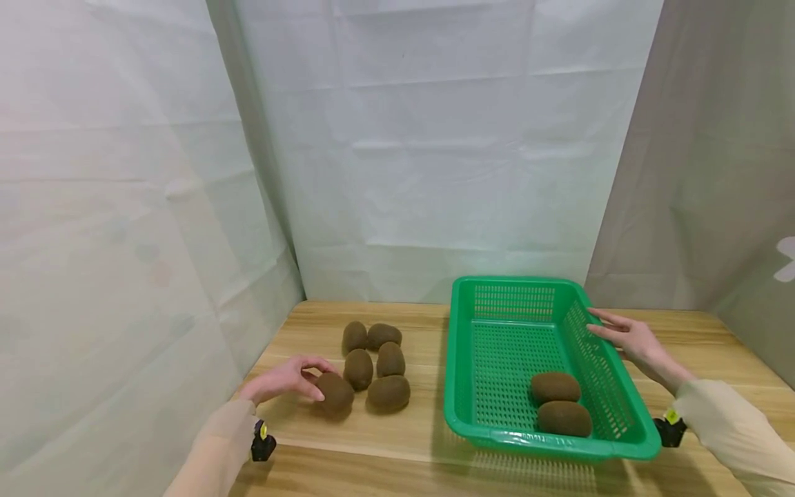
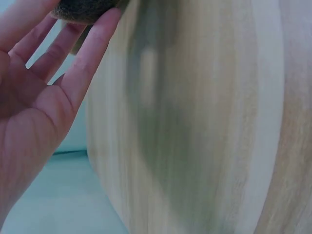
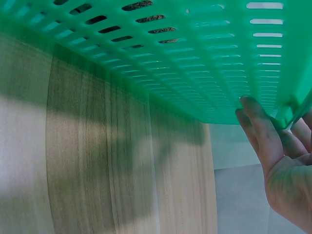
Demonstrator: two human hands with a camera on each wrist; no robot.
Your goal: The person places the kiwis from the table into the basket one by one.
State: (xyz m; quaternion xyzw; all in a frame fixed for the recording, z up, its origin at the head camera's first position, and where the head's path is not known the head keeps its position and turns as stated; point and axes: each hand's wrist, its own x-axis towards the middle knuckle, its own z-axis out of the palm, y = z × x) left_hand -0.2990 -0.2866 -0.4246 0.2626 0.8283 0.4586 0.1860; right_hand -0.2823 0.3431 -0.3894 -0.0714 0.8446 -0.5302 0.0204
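Observation:
My left hand (image 1: 288, 379) holds a brown, fuzzy kiwi (image 1: 336, 395) between thumb and fingers at the left of the table. In the left wrist view the fingertips of that hand (image 2: 44, 92) touch the underside of the kiwi (image 2: 83, 9), which is cut off by the frame's top. Several other kiwis (image 1: 388, 394) lie grouped just beyond and to the right. My right hand (image 1: 640, 345) grips the right rim of a green plastic basket (image 1: 456, 359); the right wrist view shows fingers (image 3: 261, 129) against its outer wall. Two kiwis (image 1: 564, 418) lie inside, near its front right.
The wooden table (image 1: 348, 455) carries everything. White cloth (image 1: 447, 172) hangs behind it, and more cloth (image 1: 124, 241) closes off the left side. A grey curtain (image 1: 702, 172) hangs at the right.

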